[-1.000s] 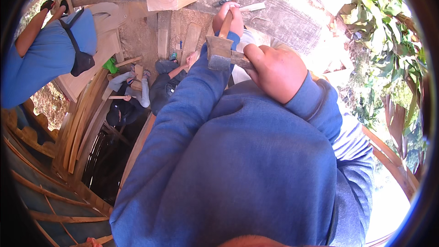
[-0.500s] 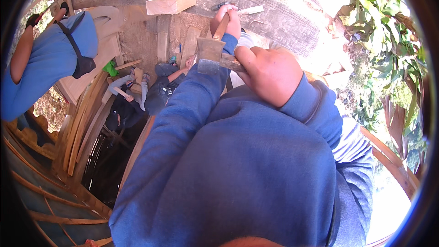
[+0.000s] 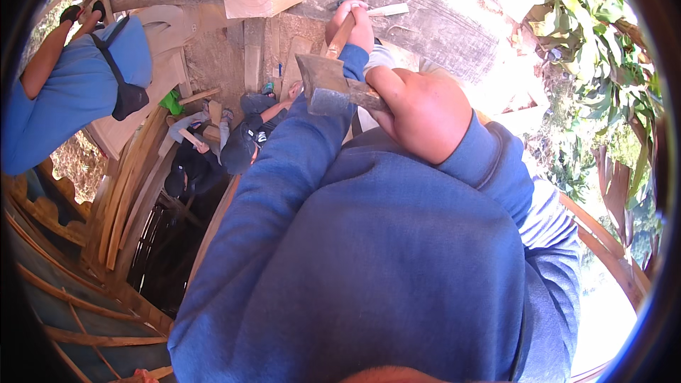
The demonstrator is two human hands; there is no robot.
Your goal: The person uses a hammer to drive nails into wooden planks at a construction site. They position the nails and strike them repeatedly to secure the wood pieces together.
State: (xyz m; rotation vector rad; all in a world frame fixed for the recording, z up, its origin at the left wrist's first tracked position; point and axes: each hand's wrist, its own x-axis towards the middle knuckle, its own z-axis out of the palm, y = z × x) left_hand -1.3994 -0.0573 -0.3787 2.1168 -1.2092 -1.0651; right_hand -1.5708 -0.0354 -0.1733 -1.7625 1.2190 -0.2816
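My left hand (image 3: 352, 27) is closed around the wooden handle of a chisel (image 3: 341, 37), against the side of a thick grey beam (image 3: 415, 28). The chisel's working end is hidden by the hand. My right hand (image 3: 429, 113) grips the short handle of a hatchet (image 3: 328, 89). Its worn metal head lies over my left forearm, close to the butt of the chisel handle; I cannot tell whether they touch. Beside my left hand, a pale wood sliver (image 3: 389, 10) sticks out on the beam.
A squared pale wood block (image 3: 262, 0) rests on the beam. To the left, a person in a blue shirt (image 3: 106, 78) leans over boards, and two people in dark clothes (image 3: 241, 145) sit lower down. Long planks (image 3: 131, 191) flank a dark opening (image 3: 167, 255). Green plants (image 3: 603, 50) grow at the right.
The hatchet head has shifted slightly left and tilted. My left hand has risen a little in the picture, still on the chisel. The blue-shirted person's arms have moved slightly.
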